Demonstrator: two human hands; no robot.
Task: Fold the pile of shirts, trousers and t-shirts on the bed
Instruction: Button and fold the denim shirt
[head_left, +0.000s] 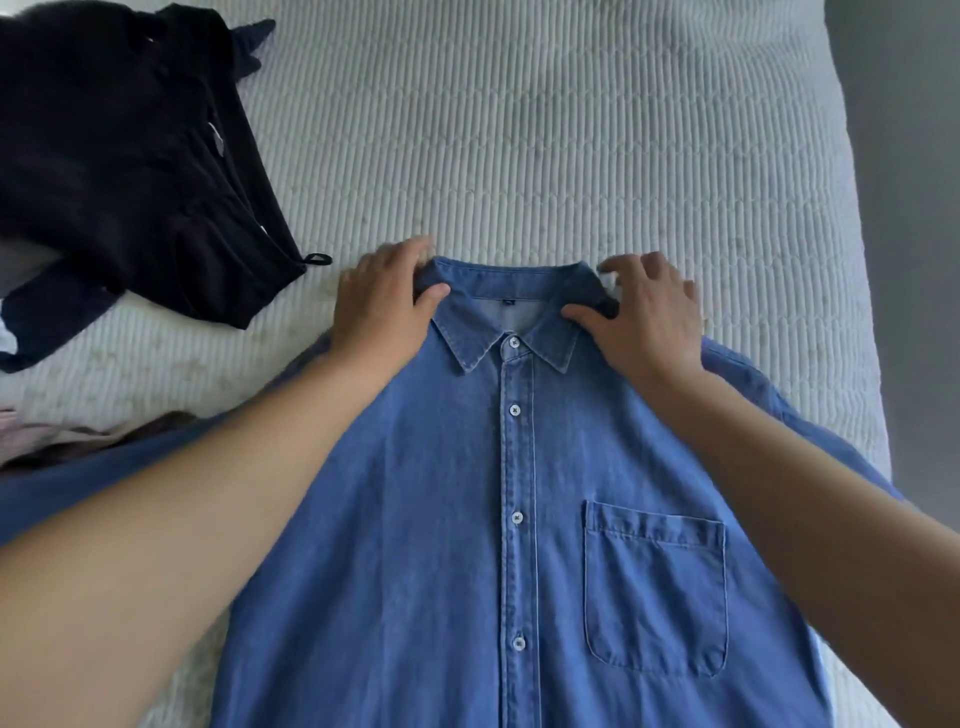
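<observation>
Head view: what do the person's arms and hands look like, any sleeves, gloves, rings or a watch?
Both forearms are bare as far as the frame shows; no sleeves are visible. The left hand and right hand are ungloved, with no rings, watch or bracelet visible.

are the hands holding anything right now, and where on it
Both hold the blue shirt by its collar: the left hand pinches the collar's left end, and the right hand grips its right end.

Denim shirt (447, 519) flat on bed (519, 130), buttoned; left hand (382, 301), right hand (644, 317) grip collar ends.
</observation>
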